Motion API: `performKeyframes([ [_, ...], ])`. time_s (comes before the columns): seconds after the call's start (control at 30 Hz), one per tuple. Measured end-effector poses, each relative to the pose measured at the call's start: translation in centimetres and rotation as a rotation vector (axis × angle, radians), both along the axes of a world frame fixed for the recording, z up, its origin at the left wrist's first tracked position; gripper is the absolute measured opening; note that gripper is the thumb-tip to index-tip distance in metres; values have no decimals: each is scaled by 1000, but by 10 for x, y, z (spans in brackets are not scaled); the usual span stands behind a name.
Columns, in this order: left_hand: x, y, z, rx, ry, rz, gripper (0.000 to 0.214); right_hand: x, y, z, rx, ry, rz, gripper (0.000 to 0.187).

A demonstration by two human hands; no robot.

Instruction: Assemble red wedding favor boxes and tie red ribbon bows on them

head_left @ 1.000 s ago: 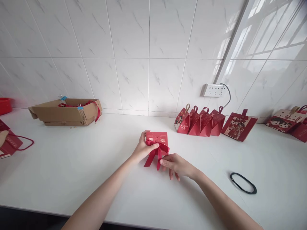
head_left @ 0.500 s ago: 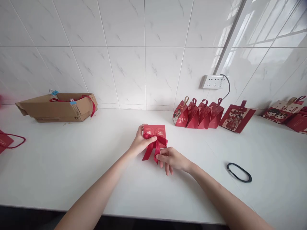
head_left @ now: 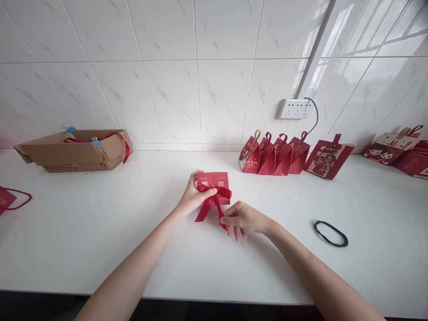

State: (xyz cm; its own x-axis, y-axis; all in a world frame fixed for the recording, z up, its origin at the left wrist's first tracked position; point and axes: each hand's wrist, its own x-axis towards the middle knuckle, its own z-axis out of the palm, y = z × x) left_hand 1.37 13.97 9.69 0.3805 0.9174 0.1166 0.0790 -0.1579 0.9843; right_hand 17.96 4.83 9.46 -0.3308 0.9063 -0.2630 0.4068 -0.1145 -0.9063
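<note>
Big white counter (head_left: 100, 232) under everything, with a white marble-look tiled wall (head_left: 174, 89) behind it, well beyond both hands. Way off past the left hand there's a flattish cardboard box (head_left: 73, 154) with binder clips on its rim and some red ribbon hanging out. Beyond the right hand, up against the wall, is a row of four little red gift bags (head_left: 274, 156) standing upright. Just right of them another red bag (head_left: 327, 160) leans back, with a power strip (head_left: 294, 108) on the wall above.

Now the hands. The left hand (head_left: 192, 198) is wrapped around the left end of a red gift box (head_left: 217, 180), fingers curled over the far edge and thumb pressed on the knot of the bow. The right hand (head_left: 245, 218) is nearer to me, pinching the end of one ribbon (head_left: 214, 203) tail between thumb and forefinger, the other fingers loosely bent down toward the counter.

The gift box sits flat between the two hands, printed face up, long side running left to right and parallel to the wall. The bow is at its near edge and the tails trail toward me.

Out to the right of the right hand, well apart, lies a thin black loop (head_left: 330, 233).
</note>
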Motion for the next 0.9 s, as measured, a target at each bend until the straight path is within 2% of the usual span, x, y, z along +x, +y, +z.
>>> performKeyframes([
  [0.13,-1,1,0,5,-10,-9,60,4,-1,2,-1,-32,30,31],
  [0.2,-1,1,0,3,-21,-31,58,10,0,3,15,-60,-5,35],
  [0.37,-2,1,0,3,5,-42,61,17,7,5,235,-18,-345,46],
  [0.53,1,-6,-1,-23,23,-97,68,13,10,4,438,93,-471,36],
  [0.63,2,-8,-1,-18,43,-117,74,15,10,4,385,311,-516,32],
  [0.73,2,-7,-1,-31,38,-142,82,18,10,3,241,579,-411,31],
  [0.83,0,-4,-3,-73,3,-168,79,19,11,2,193,689,-398,31],
  [0.9,-1,-1,-5,-69,-23,-106,71,19,12,1,177,713,-421,32],
])
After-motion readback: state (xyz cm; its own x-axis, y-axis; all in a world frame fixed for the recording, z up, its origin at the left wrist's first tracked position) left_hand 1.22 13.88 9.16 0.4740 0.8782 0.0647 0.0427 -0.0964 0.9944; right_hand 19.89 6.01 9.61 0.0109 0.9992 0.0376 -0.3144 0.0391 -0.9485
